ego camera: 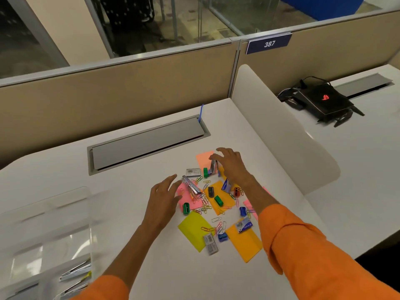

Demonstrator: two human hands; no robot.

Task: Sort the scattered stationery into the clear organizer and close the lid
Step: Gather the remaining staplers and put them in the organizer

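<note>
Scattered stationery lies mid-desk: coloured paper clips [205,205], sharpeners such as a green one [186,208], staple boxes [193,172], and yellow [191,227], orange [245,243] and pink sticky pads. My left hand [163,199] hovers with straight fingers just left of a silver stapler [191,184]. My right hand [230,164] is spread over a second small stapler [213,167], thumb at its far end; a grip is not plain. The clear organizer [54,226] stands at the near left with its lid up, and staplers [75,271] lie inside it.
A grey cable hatch [147,141] is set into the desk behind the pile. A white curved divider [281,131] bounds the desk on the right, with a black router [322,100] beyond it. Beige partition panels run along the back.
</note>
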